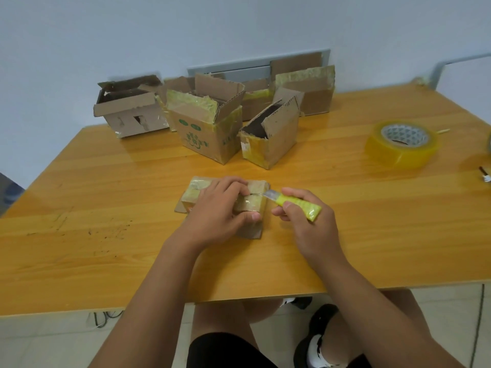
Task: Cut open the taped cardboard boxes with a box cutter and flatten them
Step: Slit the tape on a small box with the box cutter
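A small cardboard box (256, 191) wrapped in yellowish tape lies in the middle of the wooden table (106, 248). My left hand (218, 211) holds it from above, fingers curled over its top and thumb against its near side. My right hand (305, 221) grips a yellow box cutter (295, 204). Its blade tip touches the tape seam on the box's right end, beside my left fingertips.
Several opened cardboard boxes (210, 123) stand at the table's far side against the wall. A big roll of clear tape (402, 143) lies at the right. A small dark object (485, 175) sits at the right edge. My legs show below the near edge.
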A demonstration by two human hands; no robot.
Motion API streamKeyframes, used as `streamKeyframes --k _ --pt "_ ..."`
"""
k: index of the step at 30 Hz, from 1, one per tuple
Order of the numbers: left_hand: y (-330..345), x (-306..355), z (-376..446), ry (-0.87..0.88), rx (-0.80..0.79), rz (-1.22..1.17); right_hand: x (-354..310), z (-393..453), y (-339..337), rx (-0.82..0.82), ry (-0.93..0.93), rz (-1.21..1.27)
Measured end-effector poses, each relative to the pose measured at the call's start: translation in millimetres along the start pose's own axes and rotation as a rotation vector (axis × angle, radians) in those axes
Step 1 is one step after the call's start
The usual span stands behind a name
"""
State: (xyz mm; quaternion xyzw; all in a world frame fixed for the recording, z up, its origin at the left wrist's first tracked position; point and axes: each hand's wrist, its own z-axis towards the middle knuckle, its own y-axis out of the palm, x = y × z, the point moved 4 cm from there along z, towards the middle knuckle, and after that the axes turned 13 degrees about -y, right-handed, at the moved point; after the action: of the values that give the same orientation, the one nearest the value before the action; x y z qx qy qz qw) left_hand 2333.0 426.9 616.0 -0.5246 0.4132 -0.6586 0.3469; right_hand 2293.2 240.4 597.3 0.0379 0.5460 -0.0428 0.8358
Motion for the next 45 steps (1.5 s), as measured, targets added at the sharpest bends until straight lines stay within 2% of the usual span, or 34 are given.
streamKeyframes --k 12,29,34,42,45 --pt "0 2 0 -0.019 0.082 -0.068 1 -1 -1 -0.034 0.033 0.049" --pt "1 2 0 -0.044 0.081 -0.053 8 2 -3 -0.070 0.169 0.202" --pt "2 2 1 -0.041 0.073 -0.041 13 13 -6 -0.106 0.329 0.347" --pt "0 0 0 -0.029 0.059 -0.026 20 13 -12 -0.003 0.287 0.304" --pt "1 0 0 -0.039 0.037 -0.041 21 14 -15 -0.033 0.258 0.166"
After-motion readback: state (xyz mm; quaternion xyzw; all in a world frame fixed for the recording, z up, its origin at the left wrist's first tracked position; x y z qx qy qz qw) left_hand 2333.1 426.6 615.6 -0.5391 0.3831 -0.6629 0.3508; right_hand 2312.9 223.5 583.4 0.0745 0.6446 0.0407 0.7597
